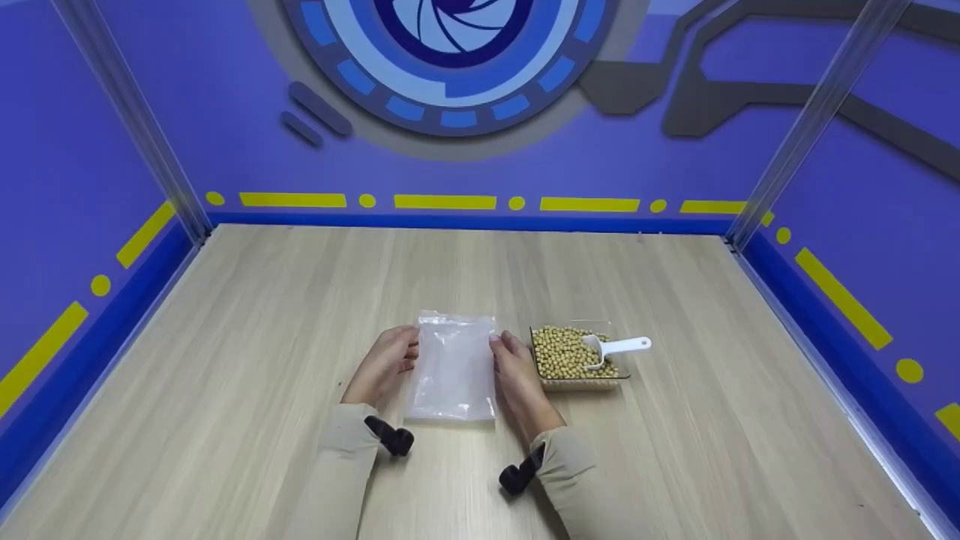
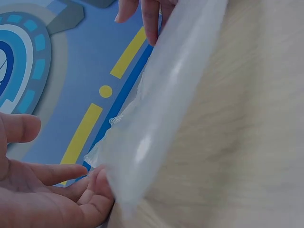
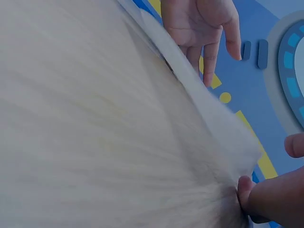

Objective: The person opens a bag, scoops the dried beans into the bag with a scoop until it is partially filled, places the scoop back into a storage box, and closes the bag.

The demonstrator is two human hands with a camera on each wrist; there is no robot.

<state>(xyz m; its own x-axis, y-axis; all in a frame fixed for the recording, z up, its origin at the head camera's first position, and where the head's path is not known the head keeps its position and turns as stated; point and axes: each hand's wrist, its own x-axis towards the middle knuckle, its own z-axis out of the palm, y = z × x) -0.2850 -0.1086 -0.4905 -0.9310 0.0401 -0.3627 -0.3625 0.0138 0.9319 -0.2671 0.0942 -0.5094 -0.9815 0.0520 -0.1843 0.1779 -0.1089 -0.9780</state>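
Observation:
A clear plastic zip bag (image 1: 454, 367), flat and unfilled, lies between the two hands, its sealed strip at the far end. My left hand (image 1: 387, 361) is at the bag's left edge. In the left wrist view its thumb stands apart from the fingers, and the lower fingers touch the plastic (image 2: 161, 114). My right hand (image 1: 519, 375) is at the right edge. In the right wrist view a fingertip (image 3: 244, 190) touches the bag's side, with the thumb apart from it. Whether the bag rests fully on the table is hard to tell.
Right of the right hand stands a clear tub (image 1: 581, 385) of pale yellow beans (image 1: 559, 351). A white scoop (image 1: 626, 345) sits in the beans, its handle jutting right over the rim. Blue panels (image 1: 480, 172) enclose the wooden table (image 1: 262, 315) at the back and sides.

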